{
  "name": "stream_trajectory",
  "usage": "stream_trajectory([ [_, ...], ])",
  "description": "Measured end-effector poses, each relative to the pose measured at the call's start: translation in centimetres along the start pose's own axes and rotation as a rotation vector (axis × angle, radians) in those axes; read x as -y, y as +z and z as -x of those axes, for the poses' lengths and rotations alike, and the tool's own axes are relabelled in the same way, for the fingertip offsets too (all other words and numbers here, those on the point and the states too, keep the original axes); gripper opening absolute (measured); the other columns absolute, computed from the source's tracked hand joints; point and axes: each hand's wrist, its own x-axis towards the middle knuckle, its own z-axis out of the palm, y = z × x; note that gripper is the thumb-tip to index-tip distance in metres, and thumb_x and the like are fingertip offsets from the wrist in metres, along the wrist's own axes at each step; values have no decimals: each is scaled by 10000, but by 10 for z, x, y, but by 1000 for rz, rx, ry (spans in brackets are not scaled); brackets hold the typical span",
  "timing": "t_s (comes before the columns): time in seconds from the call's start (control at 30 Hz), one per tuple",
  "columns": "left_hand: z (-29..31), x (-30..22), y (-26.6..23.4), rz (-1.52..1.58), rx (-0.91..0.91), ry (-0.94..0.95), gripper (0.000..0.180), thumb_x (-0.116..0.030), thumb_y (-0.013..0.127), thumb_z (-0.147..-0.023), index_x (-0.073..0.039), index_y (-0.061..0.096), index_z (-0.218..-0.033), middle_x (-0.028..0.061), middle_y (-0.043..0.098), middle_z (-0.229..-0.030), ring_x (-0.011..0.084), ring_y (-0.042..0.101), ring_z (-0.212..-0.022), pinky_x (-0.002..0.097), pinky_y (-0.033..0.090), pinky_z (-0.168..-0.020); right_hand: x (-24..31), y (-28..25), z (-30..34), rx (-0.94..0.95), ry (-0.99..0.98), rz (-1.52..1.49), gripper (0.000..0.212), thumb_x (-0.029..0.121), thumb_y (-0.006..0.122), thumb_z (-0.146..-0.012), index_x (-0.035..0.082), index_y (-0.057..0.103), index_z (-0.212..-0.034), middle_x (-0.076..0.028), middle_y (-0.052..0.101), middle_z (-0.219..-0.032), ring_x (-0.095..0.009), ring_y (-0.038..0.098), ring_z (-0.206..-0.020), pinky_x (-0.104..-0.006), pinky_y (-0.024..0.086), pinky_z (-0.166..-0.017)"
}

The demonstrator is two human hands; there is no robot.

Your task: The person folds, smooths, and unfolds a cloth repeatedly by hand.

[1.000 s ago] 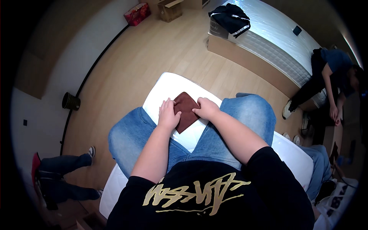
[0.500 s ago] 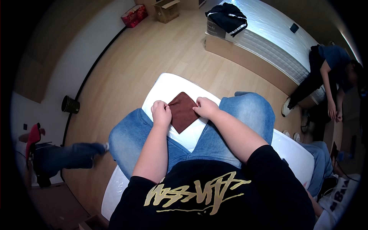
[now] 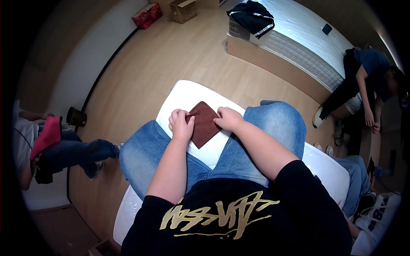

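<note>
A dark brown folded cloth (image 3: 204, 126) lies like a diamond on the white padded surface (image 3: 179, 91) between my knees. Its left corner is pinched between the thumb and fingers of my left hand (image 3: 181, 123). At the opposite corner, my right hand (image 3: 229, 119) grips the edge, fingers curled and partly hidden. The cloth looks flat, with small creases near the left hand. Both forearms reach over my jeans.
On the left, a person holds a red cloth (image 3: 47, 136) near a dark bin (image 3: 77, 116). A plastic-wrapped mattress (image 3: 294, 25) bears a dark jacket (image 3: 252, 18). Another person (image 3: 369, 72) bends over at right. A cardboard box (image 3: 183, 11) stands far back.
My left fingers have shifted slightly on the cloth's left corner; the cloth stays nearly in place. The person at left has come further into view with the red cloth.
</note>
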Motion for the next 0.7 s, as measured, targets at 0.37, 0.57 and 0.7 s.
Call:
stream_trajectory([
  [0.37, -7, 2, 8, 163, 8, 55, 195, -118, 750, -824, -140, 678, -1004, 74, 574, -1265, 316, 529, -1194, 465, 425, -1021, 1, 1, 2, -28, -10, 3, 344, 394, 718, -833, 64, 652, -909, -170, 698, -972, -358, 669, -963, -441, 531, -820],
  [0.57, -13, 9, 15, 184, -86, 38, 163, -115, 742, -851, -104, 700, -1009, 94, 632, -1109, 312, 584, -1063, 422, 474, -964, 5, -4, 0, 51, 57, 40, 316, 392, 673, -809, 103, 668, -938, -124, 718, -1012, -326, 685, -996, -433, 543, -836],
  [0.7, -15, 14, 19, 207, -97, 20, 131, -140, 740, -853, -135, 738, -984, 76, 638, -1108, 313, 577, -1075, 448, 467, -957, 4, -2, -3, 53, 62, 49, 297, 380, 664, -796, 108, 659, -916, -119, 719, -1000, -323, 684, -988, -431, 540, -826],
])
